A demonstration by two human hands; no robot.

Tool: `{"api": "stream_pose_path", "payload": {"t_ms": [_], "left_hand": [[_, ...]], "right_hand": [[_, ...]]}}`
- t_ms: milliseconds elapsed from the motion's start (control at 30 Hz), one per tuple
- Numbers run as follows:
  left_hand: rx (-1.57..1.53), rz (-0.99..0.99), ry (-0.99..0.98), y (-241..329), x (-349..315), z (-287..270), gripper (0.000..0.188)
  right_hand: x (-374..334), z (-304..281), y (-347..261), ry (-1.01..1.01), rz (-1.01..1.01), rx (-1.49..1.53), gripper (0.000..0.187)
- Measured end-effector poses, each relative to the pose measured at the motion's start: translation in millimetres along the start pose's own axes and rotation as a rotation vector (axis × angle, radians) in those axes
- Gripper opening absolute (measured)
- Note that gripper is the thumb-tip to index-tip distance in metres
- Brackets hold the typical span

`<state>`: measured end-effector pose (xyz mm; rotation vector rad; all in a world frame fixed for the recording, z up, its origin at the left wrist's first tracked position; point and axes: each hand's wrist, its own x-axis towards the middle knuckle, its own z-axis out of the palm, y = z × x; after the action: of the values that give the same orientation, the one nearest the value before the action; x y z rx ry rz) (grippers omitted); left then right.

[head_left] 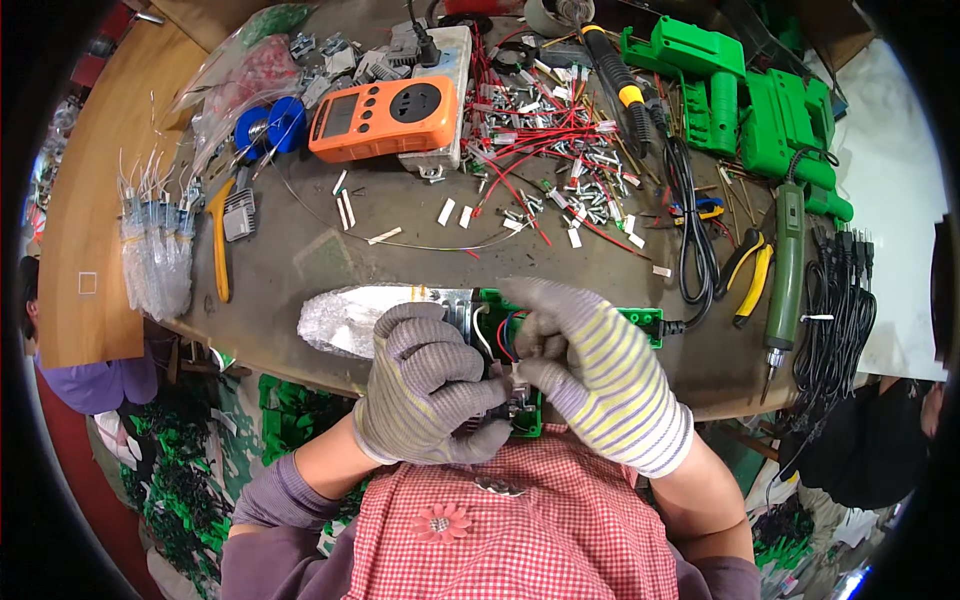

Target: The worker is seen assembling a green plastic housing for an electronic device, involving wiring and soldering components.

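In front of me lies an opened green tool housing (640,316), with black, red, blue and white wires showing inside. A silvery metal body (455,297) sticks out to its left, its far end wrapped in clear bubble wrap (335,321). My left hand (425,375), in a grey knit glove, lies over the metal body with its fingers curled, their tips at the housing's inner parts. My right hand (595,365), in a grey and yellow striped glove, pinches over the wires with thumb and fingers. What either hand's fingertips hold is hidden. A black cord (690,322) leaves the housing's right end.
Beyond my hands are an orange meter (385,118), a blue solder spool (270,128), and piles of screws (595,190) and red wires (500,95). To the right are green housings (710,75), yellow-black pliers (750,270), a green electric screwdriver (787,260) and coiled cords (840,310). Wrapped parts (155,250) stand left.
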<state>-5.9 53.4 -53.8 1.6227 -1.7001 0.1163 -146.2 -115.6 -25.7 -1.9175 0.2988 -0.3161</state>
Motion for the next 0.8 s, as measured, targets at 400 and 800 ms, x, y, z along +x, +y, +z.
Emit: {"api": "stream_pose_path", "payload": {"t_ms": [400, 800], "left_hand": [[0.036, -0.085, -0.069, 6, 0, -4, 0.044], [0.094, -0.151, -0.295, 11, 18, -16, 0.049]], "right_hand": [[-23, -11, -9, 0.032, 0.028, -0.104, 0.034], [-19, -10, -14, -0.155, -0.313, -0.101, 0.046]]}}
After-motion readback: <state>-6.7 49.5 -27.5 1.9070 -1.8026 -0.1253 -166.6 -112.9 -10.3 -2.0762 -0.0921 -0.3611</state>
